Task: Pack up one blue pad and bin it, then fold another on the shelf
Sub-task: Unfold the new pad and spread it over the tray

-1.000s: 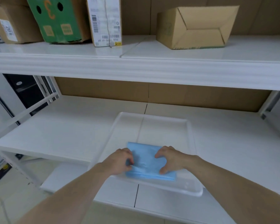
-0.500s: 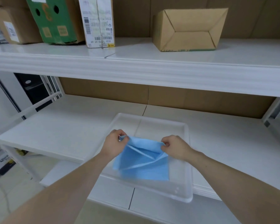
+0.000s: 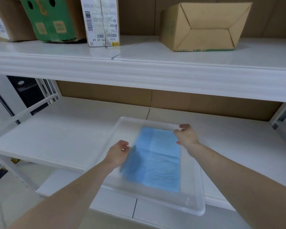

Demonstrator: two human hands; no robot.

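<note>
Nearest the camera, two bare forearms reach in from the bottom corners toward a shallow translucent white plastic tray point(image 3: 193, 206) that sits on the lower white shelf point(image 3: 59, 138), its near edge overhanging the shelf front. Inside the tray lies the thin light-blue rectangular pad point(image 3: 157, 161), opened out nearly flat, with crease lines crossing it. The left hand point(image 3: 118, 153) is at the pad's left edge, fingers curled as if pinching the material, though that edge is blurred and the grip cannot be confirmed. The right hand point(image 3: 186, 135) is at the pad's far right corner, beside the tray's back rim, its fingers bent and apparently pinching that corner; the exact contact is hard to make out. The step in hand looks like handling a pad laid out in the tray, either spreading it or starting to gather it, and which of the two pads this is cannot be told. The next move probably calls for both hands to bring opposite edges together evenly, keeping the limp sheet from bunching or sliding. Further back, the upper white shelf point(image 3: 155, 70) carries an open brown cardboard box lying on its side point(image 3: 203, 27), a white labelled carton point(image 3: 102, 22) and a green printed carton point(image 3: 51, 19).
</note>
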